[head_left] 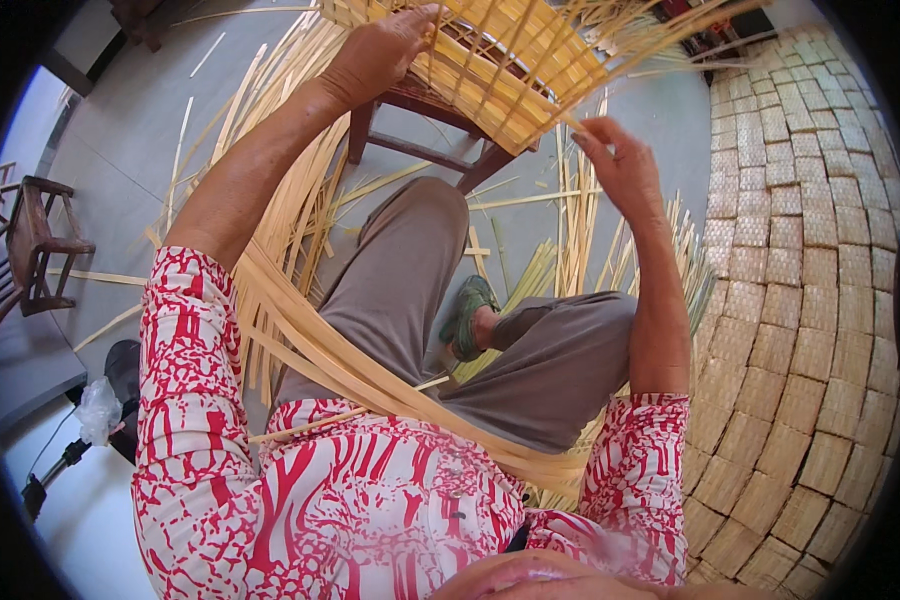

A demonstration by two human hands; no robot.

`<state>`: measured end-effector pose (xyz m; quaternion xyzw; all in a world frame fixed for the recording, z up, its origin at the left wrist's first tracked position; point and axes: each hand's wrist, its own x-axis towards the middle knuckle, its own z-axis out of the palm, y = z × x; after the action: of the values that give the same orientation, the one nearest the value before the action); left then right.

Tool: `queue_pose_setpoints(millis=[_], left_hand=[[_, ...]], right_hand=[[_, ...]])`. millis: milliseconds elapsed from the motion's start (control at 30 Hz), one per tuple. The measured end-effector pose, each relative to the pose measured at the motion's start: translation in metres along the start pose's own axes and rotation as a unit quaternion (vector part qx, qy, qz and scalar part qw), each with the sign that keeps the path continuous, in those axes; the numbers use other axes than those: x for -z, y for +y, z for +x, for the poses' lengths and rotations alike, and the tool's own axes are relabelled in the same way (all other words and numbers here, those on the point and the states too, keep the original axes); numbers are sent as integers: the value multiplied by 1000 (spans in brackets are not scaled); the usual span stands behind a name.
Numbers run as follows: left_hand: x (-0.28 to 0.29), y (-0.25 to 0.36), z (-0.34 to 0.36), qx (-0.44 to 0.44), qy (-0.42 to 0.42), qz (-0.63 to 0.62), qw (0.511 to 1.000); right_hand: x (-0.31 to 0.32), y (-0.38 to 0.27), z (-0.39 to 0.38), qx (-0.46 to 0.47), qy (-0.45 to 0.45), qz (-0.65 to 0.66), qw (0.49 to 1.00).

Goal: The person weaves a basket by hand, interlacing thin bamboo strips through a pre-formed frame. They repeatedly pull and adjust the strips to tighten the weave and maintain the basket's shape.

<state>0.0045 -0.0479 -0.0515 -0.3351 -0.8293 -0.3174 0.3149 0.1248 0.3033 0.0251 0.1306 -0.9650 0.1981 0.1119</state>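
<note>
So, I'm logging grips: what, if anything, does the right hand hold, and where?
The right hand pinches a thin yellow strip near its end.

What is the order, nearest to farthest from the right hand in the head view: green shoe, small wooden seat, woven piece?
From the right hand:
1. Woven piece: right by the fingertips, on the hand's left.
2. Green shoe: lower and to the left, between the trouser legs.
3. Small wooden seat: far left of the view.

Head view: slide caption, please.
Left hand and right hand at woven strips over a wooden stool, loose strips across the lap.
</note>
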Motion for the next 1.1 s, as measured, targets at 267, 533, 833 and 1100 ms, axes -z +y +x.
queue_pose_setpoints(millis=[267, 533, 833, 1100], left_hand=[[8, 1, 4, -50, -21, 99, 994], [10, 2, 12, -37, -56, 49, 997], [-3, -10, 11, -79, -52, 81, 992], [-1, -8, 9, -96, -102, 60, 988]], right_hand=[[-8, -11, -1, -4, -26, 51, 998], [-19, -6, -5, -14, -11, 57, 998], [-17, -8, -3, -19, -14, 42, 999], [-21, 3, -7, 2, 11, 2, 1000]])
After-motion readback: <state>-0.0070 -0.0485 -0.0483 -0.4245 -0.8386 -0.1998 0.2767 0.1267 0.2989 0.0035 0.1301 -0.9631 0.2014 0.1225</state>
